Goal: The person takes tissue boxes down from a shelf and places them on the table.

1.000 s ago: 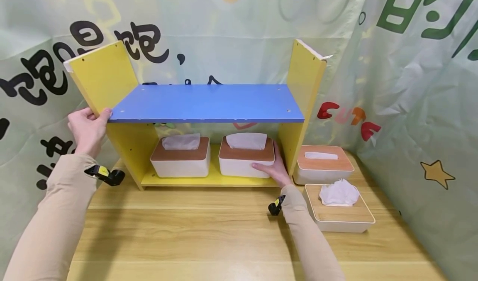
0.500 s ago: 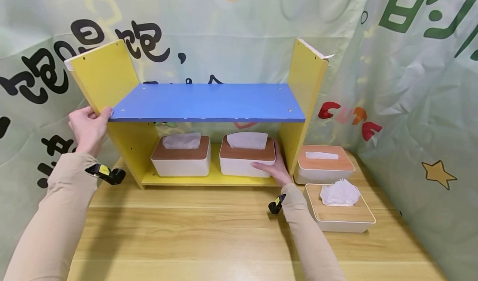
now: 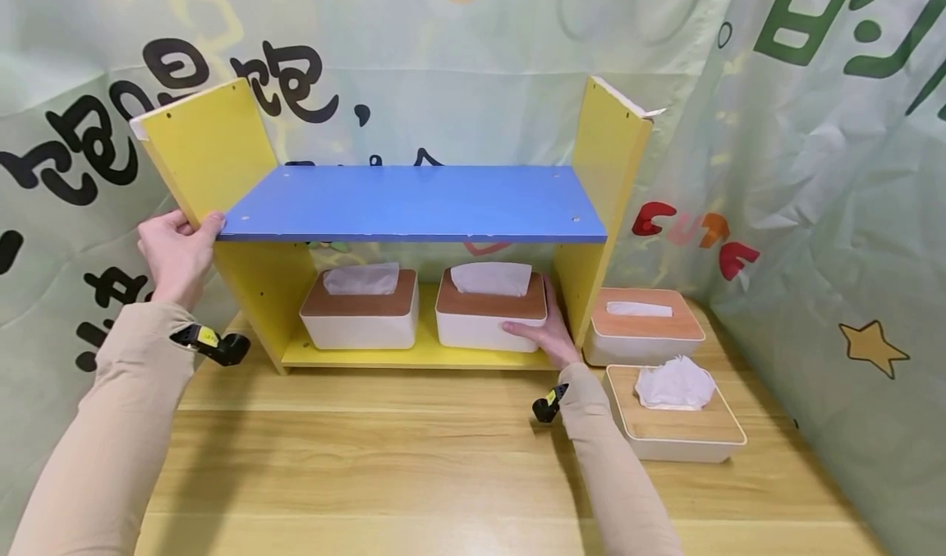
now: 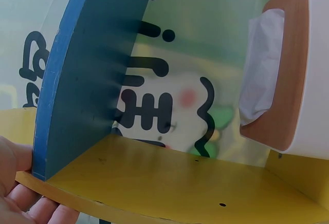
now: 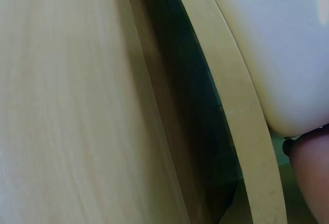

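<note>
My left hand [image 3: 176,254] grips the front edge of the left yellow side panel of a small shelf unit [image 3: 414,203], its thumb by the end of the blue board. In the left wrist view, the fingers [image 4: 23,196] curl round the panel's edge. Under the blue board two white tissue boxes with brown wooden lids stand on the yellow bottom board. My right hand [image 3: 547,333] holds the right tissue box [image 3: 480,334] at its right front corner, thumb on the front and fingers along the side. The left tissue box [image 3: 358,333] stands apart from it, untouched.
Outside the unit, to its right, two more tissue boxes stand on the wooden table [image 3: 384,466]: one at the back [image 3: 641,346] and one nearer [image 3: 683,448]. A printed cloth [image 3: 458,121] hangs behind and at both sides.
</note>
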